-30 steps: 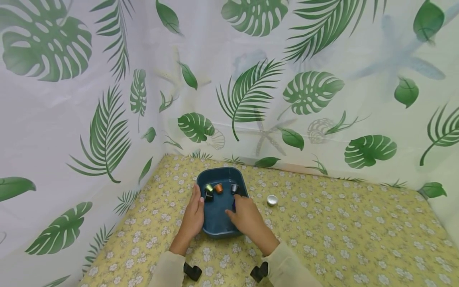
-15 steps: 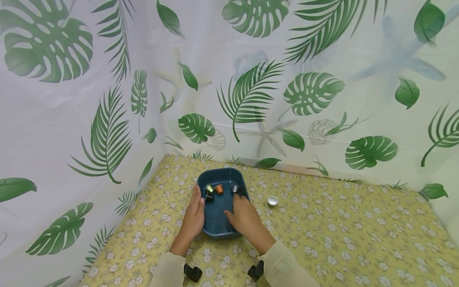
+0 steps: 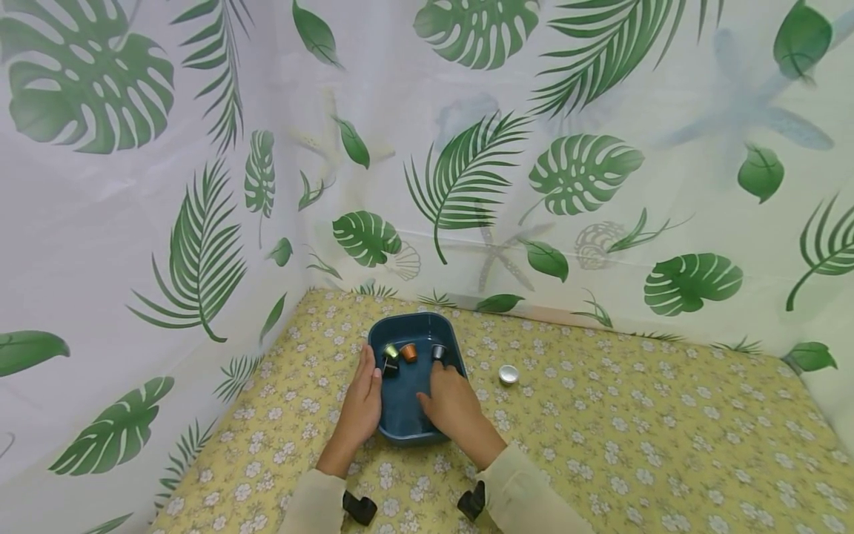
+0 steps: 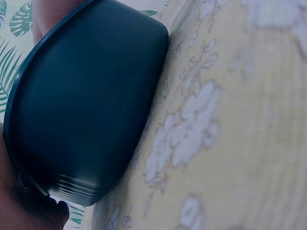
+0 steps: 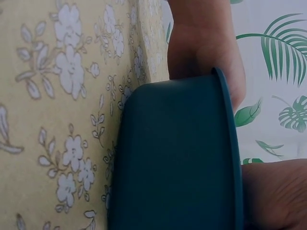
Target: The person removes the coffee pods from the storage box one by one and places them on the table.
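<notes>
A dark blue plastic basin (image 3: 408,423) sits on the flowered cloth. My left hand (image 3: 360,404) grips its left wall, fingers along the outside and thumb at the rim. My right hand (image 3: 454,400) reaches over the right rim, fingers pointing down inside and thumb apart from them; what lies beneath its fingers is hidden. Just beyond those fingertips is a grey coffee capsule (image 3: 438,352). An orange capsule (image 3: 408,352), a light green capsule (image 3: 391,351) and a black capsule (image 3: 390,366) lie toward the basin's far left. Both wrist views show the basin's outer wall (image 4: 91,96).
A silver-topped capsule (image 3: 508,374) stands on the yellow cloth (image 3: 634,430) to the right of the basin. Leaf-printed white curtains (image 3: 467,245) hang behind and on the left. Dark wrist mounts (image 3: 360,509) are at both cuffs.
The right hand has shifted slightly left inside the basin, and the blue-purple thing glimpsed by its fingers a second ago is now hidden. The left hand stays in place.
</notes>
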{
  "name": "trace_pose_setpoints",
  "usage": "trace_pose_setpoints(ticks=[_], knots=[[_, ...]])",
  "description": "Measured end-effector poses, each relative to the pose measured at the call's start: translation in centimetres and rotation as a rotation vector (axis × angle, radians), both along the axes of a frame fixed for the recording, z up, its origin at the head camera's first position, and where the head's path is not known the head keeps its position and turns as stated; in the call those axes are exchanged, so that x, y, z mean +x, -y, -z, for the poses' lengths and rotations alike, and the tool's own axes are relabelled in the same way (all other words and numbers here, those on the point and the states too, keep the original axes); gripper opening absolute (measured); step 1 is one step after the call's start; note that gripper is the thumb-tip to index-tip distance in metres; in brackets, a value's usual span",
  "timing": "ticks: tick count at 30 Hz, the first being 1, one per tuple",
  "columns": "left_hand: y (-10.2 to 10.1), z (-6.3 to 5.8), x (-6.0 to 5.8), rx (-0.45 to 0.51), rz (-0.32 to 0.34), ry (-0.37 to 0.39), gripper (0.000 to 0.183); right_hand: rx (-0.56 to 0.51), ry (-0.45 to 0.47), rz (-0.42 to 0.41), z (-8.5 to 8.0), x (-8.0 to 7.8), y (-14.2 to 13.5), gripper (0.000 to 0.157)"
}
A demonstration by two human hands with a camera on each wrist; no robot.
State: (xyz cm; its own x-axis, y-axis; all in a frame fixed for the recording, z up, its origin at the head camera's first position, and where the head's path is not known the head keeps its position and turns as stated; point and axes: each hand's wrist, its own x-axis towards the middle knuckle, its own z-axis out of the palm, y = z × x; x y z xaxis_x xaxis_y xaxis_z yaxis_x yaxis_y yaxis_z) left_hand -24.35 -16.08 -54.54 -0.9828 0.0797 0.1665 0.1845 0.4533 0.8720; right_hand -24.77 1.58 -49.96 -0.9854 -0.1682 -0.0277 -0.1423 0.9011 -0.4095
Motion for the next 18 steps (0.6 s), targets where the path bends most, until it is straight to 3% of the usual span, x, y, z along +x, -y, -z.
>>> trace_pose_setpoints(ticks=[7,14,18], knots=[[0.0,0.11,0.0,0.01,0.008,-0.005,0.057,0.027,0.025,0.001,0.06,-0.15,0.35,0.066],[-0.03,0.03,0.09,0.024,0.007,-0.012,0.056,0.068,-0.019,-0.041,0.26,-0.07,0.38,0.032],[0.01,-0.02,0.09,0.02,0.005,-0.003,0.057,0.061,-0.042,-0.054,0.44,-0.13,0.33,0.023]])
